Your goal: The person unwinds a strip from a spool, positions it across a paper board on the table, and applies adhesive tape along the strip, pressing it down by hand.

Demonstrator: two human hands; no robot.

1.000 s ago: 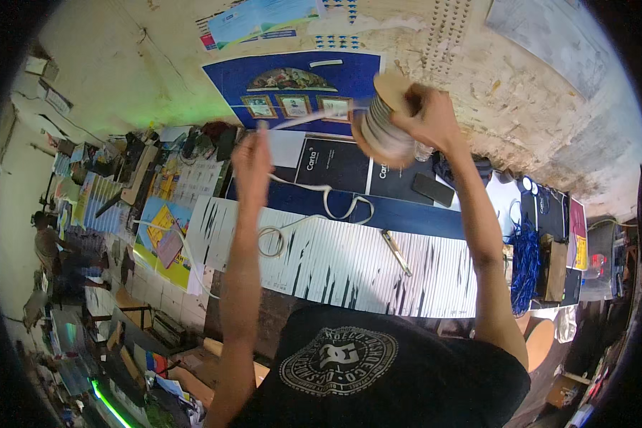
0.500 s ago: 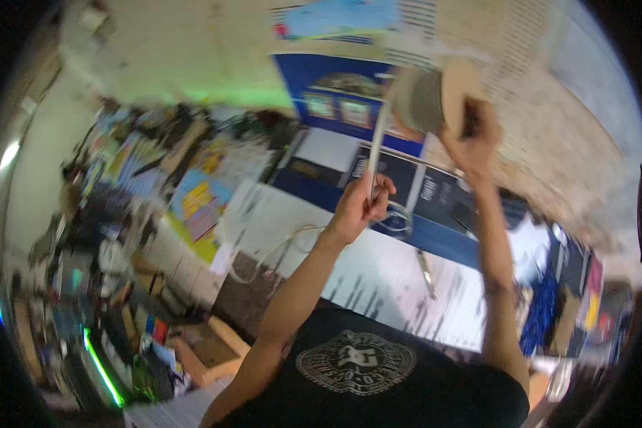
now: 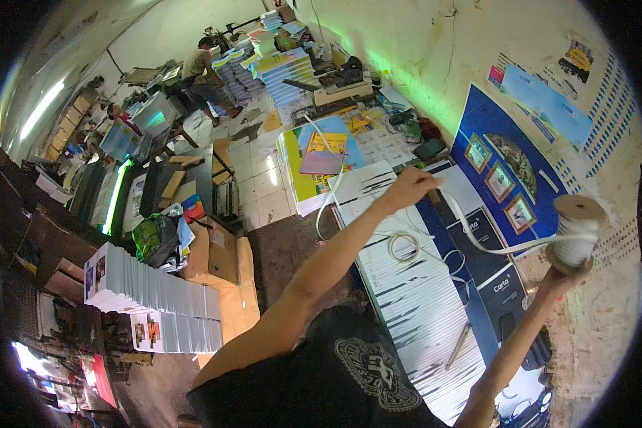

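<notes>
while the right hand (image 3: 553, 282) clasps the spool (image 3: 576, 241), the left hand (image 3: 414, 188), nearly closed, pinches white ribbon (image 3: 503, 251)

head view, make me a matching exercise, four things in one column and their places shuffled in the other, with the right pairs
1. brown-ended spool wound with white ribbon
2. slim metallic tool
3. large blue poster with framed pictures
4. flat purple booklet

a. on the pale wall
b. on yellow and blue printed sheets
c. in the right hand
d. on the white ridged surface with dark streaks

Pairs: 1-c, 2-d, 3-a, 4-b
</notes>
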